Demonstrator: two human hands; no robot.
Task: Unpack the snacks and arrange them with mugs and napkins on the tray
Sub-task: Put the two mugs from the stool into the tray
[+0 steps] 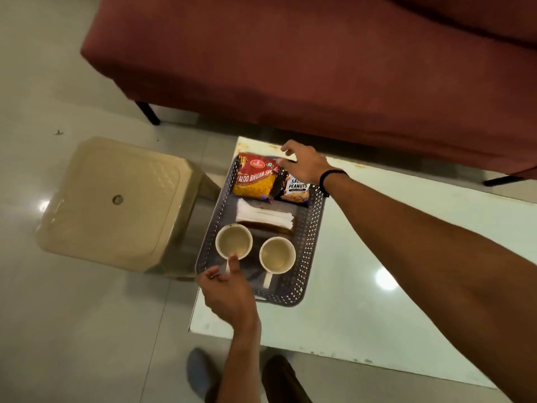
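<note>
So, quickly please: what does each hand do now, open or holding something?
Left hand: at the left mug's handle, grip not clear.
Right hand: open, fingers spread over the snack packets, holding nothing.

White glossy table carries perforated grey tray at its left end.

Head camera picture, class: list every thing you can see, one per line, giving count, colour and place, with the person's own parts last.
tray: one, grey perforated, on the table
aloo bhujia packet: one, red and yellow, tray's far end
salted peanuts packet: one, dark, right of the bhujia
napkins: one stack, white, mid-tray
mugs: two, cream, tray's near end
table: one, white
stool: one, beige, left of table
sofa: one, maroon, behind
left hand: at left mug's handle
right hand: over the packets
</note>
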